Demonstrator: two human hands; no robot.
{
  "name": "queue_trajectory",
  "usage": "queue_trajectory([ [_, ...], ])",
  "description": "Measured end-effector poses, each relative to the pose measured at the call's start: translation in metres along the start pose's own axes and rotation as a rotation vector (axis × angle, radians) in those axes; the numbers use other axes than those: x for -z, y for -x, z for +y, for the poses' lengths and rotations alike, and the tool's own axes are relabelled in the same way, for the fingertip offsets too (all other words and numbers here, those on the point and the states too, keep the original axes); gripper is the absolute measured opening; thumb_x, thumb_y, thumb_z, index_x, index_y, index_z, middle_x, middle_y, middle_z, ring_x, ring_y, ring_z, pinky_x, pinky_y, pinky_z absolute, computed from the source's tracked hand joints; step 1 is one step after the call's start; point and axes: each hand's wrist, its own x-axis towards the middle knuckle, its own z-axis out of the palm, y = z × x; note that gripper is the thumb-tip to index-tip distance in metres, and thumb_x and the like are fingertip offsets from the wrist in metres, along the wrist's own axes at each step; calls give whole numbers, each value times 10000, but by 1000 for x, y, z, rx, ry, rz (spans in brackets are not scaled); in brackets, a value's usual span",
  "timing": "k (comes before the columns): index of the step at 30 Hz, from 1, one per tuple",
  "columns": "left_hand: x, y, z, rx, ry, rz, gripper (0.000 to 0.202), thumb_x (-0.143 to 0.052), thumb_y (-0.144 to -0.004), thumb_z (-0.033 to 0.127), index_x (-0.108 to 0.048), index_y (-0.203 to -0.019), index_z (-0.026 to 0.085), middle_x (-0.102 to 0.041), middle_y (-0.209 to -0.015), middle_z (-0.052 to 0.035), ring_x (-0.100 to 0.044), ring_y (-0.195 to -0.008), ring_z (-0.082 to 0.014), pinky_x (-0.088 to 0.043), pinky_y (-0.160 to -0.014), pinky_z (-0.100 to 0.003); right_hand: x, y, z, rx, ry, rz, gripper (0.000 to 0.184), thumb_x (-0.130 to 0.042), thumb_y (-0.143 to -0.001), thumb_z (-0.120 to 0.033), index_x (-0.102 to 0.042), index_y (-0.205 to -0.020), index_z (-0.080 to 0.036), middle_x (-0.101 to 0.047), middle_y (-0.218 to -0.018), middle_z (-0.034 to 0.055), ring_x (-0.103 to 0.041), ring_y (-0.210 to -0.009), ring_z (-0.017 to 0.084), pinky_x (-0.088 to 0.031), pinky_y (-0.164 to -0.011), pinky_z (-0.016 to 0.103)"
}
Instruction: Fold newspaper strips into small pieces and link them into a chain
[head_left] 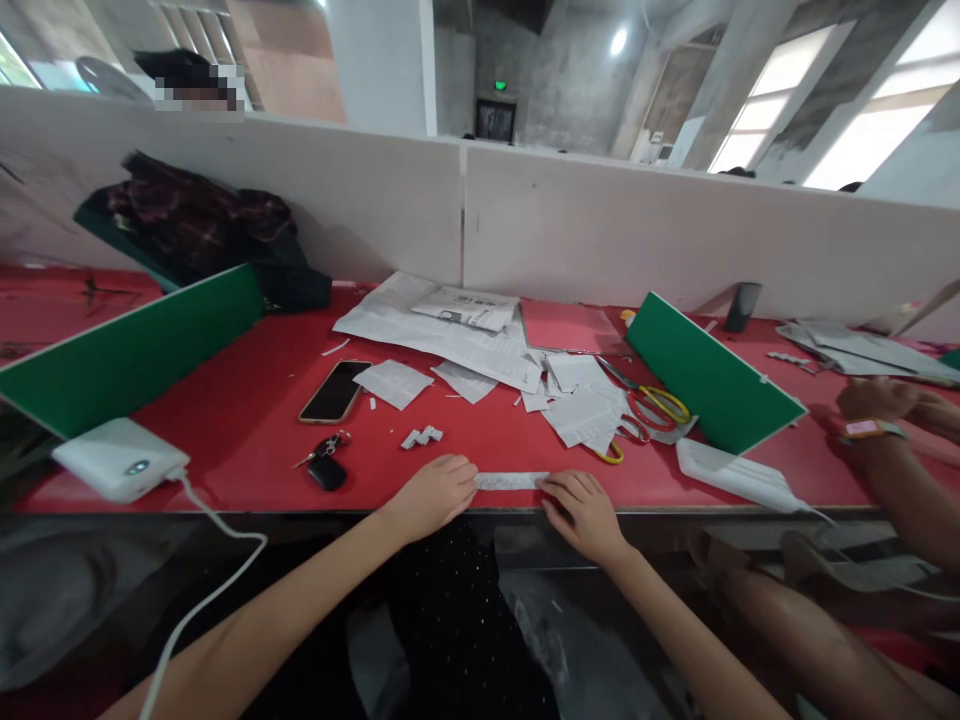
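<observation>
A narrow strip of printed paper lies flat along the front edge of the red table. Its left end is under the closed fingers of my left hand. At the other end, the bent fingers of my right hand press together on the strip. Just beyond my left hand sit several small folded paper pieces. Cut sheets of newspaper are heaped past my right hand, with scissors with red and yellow handles beside them.
A phone and keys lie to the left. White power banks stand at both sides near green dividers. Newspaper and a pink folder lie behind. At right, another person's hands work.
</observation>
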Motion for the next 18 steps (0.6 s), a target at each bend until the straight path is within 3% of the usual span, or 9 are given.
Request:
queue_trajectory([
  [4,3,-5,13,-15,-153,-65,213,-415,-854,171,-604,-772,115,-567,-772,-92,-509,-778,-215,-415,-702,-338,3,-10,-11,-41,35,-40,210,-473,-816,-179,-595,-987,-185,-599,-939,87,-528,-909,220,-434,-816,371],
  [10,9,-17,28,62,-179,-95,278,-392,-874,259,-603,-766,114,-582,-696,-96,-534,-694,-224,-395,-601,-325,10,-24,-24,-130,82,-175,121,-463,-797,-127,-562,-832,-187,-563,-795,60,-507,-779,208,-437,-706,332],
  [14,2,-23,42,100,-279,-113,305,-418,-874,281,-581,-1018,67,-607,-763,-137,-555,-714,-260,-388,-586,-342,12,-25,-26,-112,100,-179,238,-460,-828,-188,-530,-1054,-169,-585,-894,81,-507,-842,227,-442,-738,350],
  [18,-10,-25,54,164,-334,-151,304,-487,-845,272,-608,-1000,40,-602,-792,-154,-556,-747,-271,-398,-614,-359,12,-24,-31,-75,171,-208,464,-467,-839,-238,-390,-1294,-191,-577,-918,87,-501,-842,235,-443,-699,346],
])
